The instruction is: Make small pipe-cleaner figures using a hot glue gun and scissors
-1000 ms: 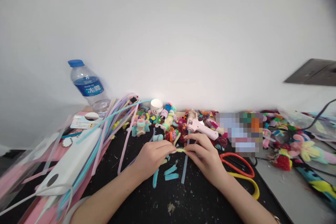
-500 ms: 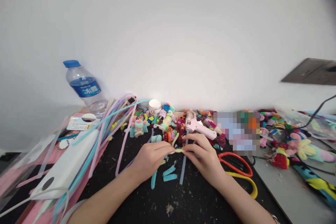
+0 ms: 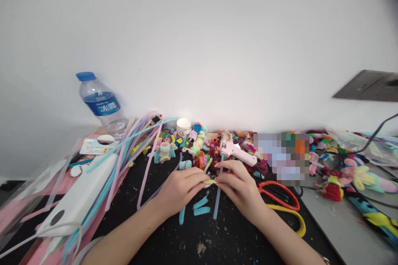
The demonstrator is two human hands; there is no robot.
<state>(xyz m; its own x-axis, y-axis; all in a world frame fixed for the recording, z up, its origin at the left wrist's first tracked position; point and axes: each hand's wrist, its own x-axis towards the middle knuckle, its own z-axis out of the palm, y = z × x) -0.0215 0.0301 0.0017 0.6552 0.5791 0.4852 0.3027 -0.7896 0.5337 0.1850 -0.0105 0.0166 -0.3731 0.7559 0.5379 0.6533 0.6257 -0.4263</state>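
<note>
A short yellow pipe cleaner [image 3: 211,181] is stretched between my two hands, its ends pinched in the fingertips. My left hand [image 3: 184,187] grips it from the left, and my right hand [image 3: 239,188] from the right. Behind them, a pink glue gun [image 3: 238,151] lies with a pale glue stick [image 3: 217,203] passing under my right hand. Short blue pipe cleaner pieces [image 3: 201,210] lie on the black mat just in front of my hands. A striped fuzzy coil [image 3: 185,165] sits beyond my left hand.
Scissors with red and yellow handles [image 3: 280,193] lie to the right. At left are a white power bank-like box [image 3: 79,194], long pastel pipe cleaners [image 3: 124,161] and a water bottle [image 3: 101,103]. A paper cup [image 3: 183,127] and several fuzzy figures [image 3: 164,152] line the wall.
My hands have dipped very slightly with the yellow pipe cleaner, and less of it shows between the fingertips. The things around have stayed in place.
</note>
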